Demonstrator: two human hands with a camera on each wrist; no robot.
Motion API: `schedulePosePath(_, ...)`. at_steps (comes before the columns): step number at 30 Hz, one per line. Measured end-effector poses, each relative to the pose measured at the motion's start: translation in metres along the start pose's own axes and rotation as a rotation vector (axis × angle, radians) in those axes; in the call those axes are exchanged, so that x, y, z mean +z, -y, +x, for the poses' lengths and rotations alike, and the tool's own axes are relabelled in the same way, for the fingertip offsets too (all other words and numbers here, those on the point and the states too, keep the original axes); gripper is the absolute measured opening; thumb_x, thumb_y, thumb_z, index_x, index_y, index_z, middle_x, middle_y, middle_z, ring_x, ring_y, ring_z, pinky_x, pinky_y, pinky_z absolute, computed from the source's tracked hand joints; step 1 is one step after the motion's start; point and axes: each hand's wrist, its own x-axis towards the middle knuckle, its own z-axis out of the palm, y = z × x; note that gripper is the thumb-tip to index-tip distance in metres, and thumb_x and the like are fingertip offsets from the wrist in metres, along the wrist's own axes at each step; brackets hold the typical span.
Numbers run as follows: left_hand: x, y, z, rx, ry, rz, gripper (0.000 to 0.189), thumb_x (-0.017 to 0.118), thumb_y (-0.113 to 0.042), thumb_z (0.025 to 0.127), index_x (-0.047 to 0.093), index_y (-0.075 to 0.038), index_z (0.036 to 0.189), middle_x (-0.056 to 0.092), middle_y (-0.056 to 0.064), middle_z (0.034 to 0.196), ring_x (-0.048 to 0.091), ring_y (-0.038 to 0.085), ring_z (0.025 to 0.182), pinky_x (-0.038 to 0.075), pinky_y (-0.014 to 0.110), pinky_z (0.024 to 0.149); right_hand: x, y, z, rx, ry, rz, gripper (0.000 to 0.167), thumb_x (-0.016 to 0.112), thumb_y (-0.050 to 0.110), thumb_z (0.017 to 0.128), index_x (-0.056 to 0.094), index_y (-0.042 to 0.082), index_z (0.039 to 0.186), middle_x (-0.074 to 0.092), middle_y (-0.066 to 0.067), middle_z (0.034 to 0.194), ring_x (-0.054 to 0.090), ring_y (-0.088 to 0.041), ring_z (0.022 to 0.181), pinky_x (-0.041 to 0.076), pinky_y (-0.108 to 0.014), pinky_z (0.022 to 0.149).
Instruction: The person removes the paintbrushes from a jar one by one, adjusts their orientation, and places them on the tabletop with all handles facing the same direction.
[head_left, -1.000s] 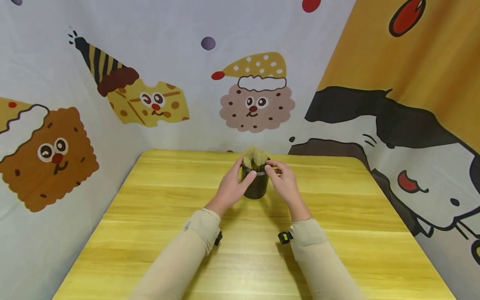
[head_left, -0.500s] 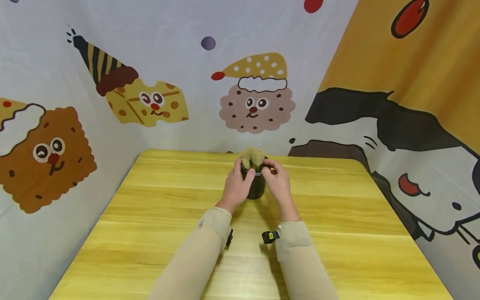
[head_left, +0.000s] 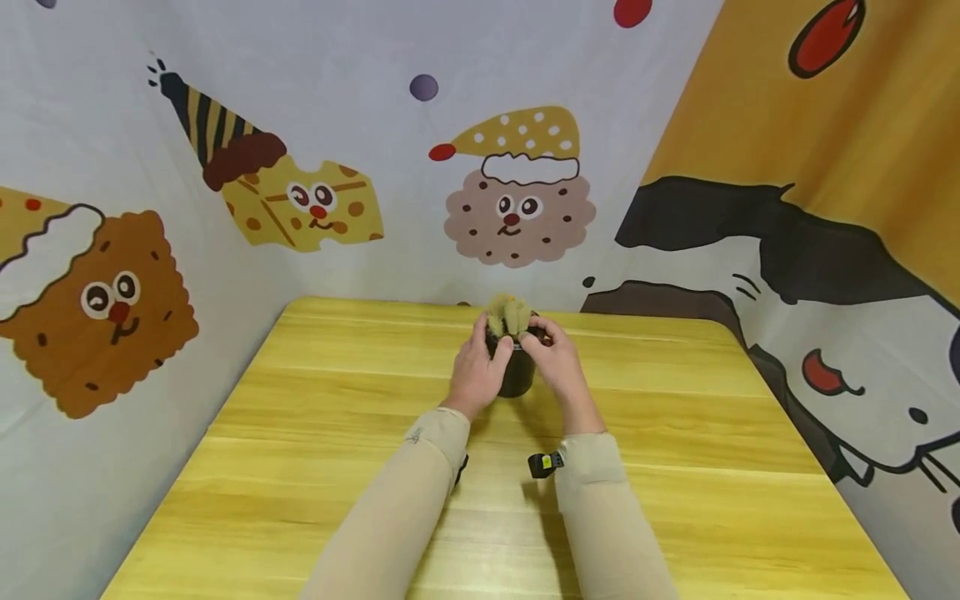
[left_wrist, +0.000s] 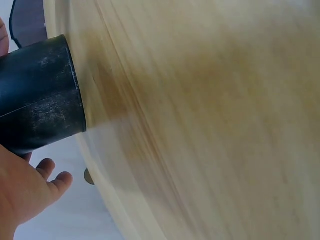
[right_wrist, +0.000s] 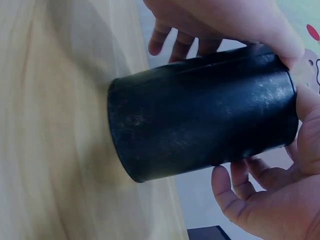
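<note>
A black flowerpot [head_left: 516, 375] stands upright near the far edge of the wooden table. A pale yellow-green, lobed plant like a cactus [head_left: 510, 315] rises from it, with a small orange spot at its top. My left hand [head_left: 477, 371] holds the pot's left side near the rim, thumb at the front. On the opposite side, my right hand [head_left: 557, 360] grips the upper part with thumb and fingers. In the right wrist view the left hand [right_wrist: 225, 22] lies above the pot [right_wrist: 200, 115] and the right hand [right_wrist: 280, 185] below. The plant is hidden in both wrist views.
The wooden table [head_left: 337, 433] reaches back to a printed cloth wall [head_left: 405, 208] just behind the pot. More cloth encloses the left and right sides. Black wrist cameras, such as the right one [head_left: 545, 465], hang at the inner sides of the sleeves.
Both forearms have drawn closer together, and the fingers have shifted around the rim. The plant's lobes appear turned, with an orange spot now showing. The pot stays in about the same place.
</note>
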Motion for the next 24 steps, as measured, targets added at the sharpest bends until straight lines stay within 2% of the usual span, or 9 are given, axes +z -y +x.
schedulePosePath(5, 0.002, 0.003, 0.001, 0.001, 0.013, 0.018, 0.077, 0.029, -0.067, 0.11, 0.012, -0.027, 0.174, 0.046, 0.023, 0.165, 0.051, 0.05, 0.144, 0.042, 0.068, 0.116, -0.003, 0.001, 0.001, -0.033, 0.022, -0.038, 0.033, 0.072, 0.035, 0.101, 0.066, 0.01, 0.122, 0.059, -0.009, 0.116, 0.055, -0.028, 0.101, 0.047, -0.039, 0.086)
schedulePosePath(8, 0.003, 0.006, 0.001, -0.002, 0.034, 0.032, 0.078, 0.026, -0.069, 0.11, 0.009, -0.028, 0.174, 0.045, 0.022, 0.166, 0.051, 0.049, 0.145, 0.042, 0.068, 0.117, -0.004, 0.002, -0.001, -0.02, 0.023, -0.074, 0.031, 0.074, 0.039, 0.1, 0.069, 0.012, 0.113, 0.058, -0.005, 0.107, 0.052, -0.024, 0.094, 0.045, -0.036, 0.08)
schedulePosePath(11, 0.002, 0.006, 0.0, -0.006, 0.034, 0.024, 0.078, 0.026, -0.071, 0.11, 0.009, -0.028, 0.174, 0.045, 0.021, 0.166, 0.05, 0.049, 0.146, 0.041, 0.068, 0.118, -0.004, 0.003, -0.001, -0.015, 0.021, -0.101, 0.034, 0.075, 0.043, 0.1, 0.071, 0.011, 0.112, 0.058, -0.005, 0.104, 0.051, -0.024, 0.093, 0.045, -0.036, 0.079)
schedulePosePath(15, 0.0, 0.007, 0.001, -0.008, 0.019, 0.019, 0.08, 0.025, -0.074, 0.108, 0.01, -0.029, 0.173, 0.044, 0.022, 0.166, 0.049, 0.05, 0.146, 0.039, 0.069, 0.118, -0.004, 0.007, 0.0, 0.008, 0.015, -0.092, 0.045, 0.077, 0.047, 0.098, 0.075, 0.01, 0.123, 0.065, -0.011, 0.119, 0.059, -0.029, 0.106, 0.052, -0.042, 0.089)
schedulePosePath(17, -0.002, 0.006, 0.002, -0.008, 0.012, 0.022, 0.08, 0.025, -0.074, 0.108, 0.01, -0.03, 0.173, 0.044, 0.022, 0.166, 0.049, 0.05, 0.146, 0.039, 0.069, 0.118, -0.006, 0.01, 0.001, 0.006, 0.003, -0.084, 0.052, 0.078, 0.049, 0.097, 0.075, 0.01, 0.131, 0.065, -0.014, 0.139, 0.061, -0.034, 0.126, 0.054, -0.05, 0.102)
schedulePosePath(19, -0.002, 0.006, 0.002, -0.008, 0.015, 0.028, 0.08, 0.025, -0.074, 0.108, 0.011, -0.029, 0.173, 0.044, 0.021, 0.167, 0.049, 0.049, 0.146, 0.039, 0.069, 0.118, -0.01, 0.015, 0.001, -0.006, -0.024, -0.074, 0.055, 0.078, 0.05, 0.097, 0.075, 0.007, 0.131, 0.059, -0.015, 0.154, 0.054, -0.038, 0.143, 0.05, -0.056, 0.113)
schedulePosePath(21, -0.003, 0.006, 0.002, -0.004, 0.024, 0.029, 0.08, 0.026, -0.073, 0.108, 0.011, -0.028, 0.173, 0.044, 0.02, 0.168, 0.048, 0.048, 0.147, 0.039, 0.068, 0.119, -0.015, 0.021, 0.0, -0.05, -0.071, -0.04, 0.051, 0.079, 0.048, 0.097, 0.077, 0.001, 0.115, 0.066, -0.017, 0.142, 0.062, -0.042, 0.125, 0.056, -0.053, 0.1)
schedulePosePath(22, -0.004, 0.005, 0.002, -0.002, 0.027, 0.02, 0.08, 0.027, -0.072, 0.109, 0.012, -0.028, 0.173, 0.044, 0.02, 0.168, 0.048, 0.048, 0.148, 0.039, 0.068, 0.119, -0.018, 0.024, -0.001, -0.083, -0.102, -0.023, 0.049, 0.079, 0.048, 0.097, 0.077, 0.0, 0.107, 0.07, -0.015, 0.131, 0.063, -0.038, 0.115, 0.056, -0.048, 0.092)
schedulePosePath(24, -0.004, 0.005, 0.002, 0.0, 0.033, 0.017, 0.08, 0.028, -0.072, 0.109, 0.011, -0.028, 0.173, 0.043, 0.018, 0.169, 0.047, 0.046, 0.149, 0.038, 0.067, 0.12, -0.025, 0.034, -0.003, -0.152, -0.166, 0.033, 0.045, 0.08, 0.046, 0.097, 0.071, 0.002, 0.091, 0.07, -0.009, 0.1, 0.058, -0.03, 0.086, 0.049, -0.037, 0.073)
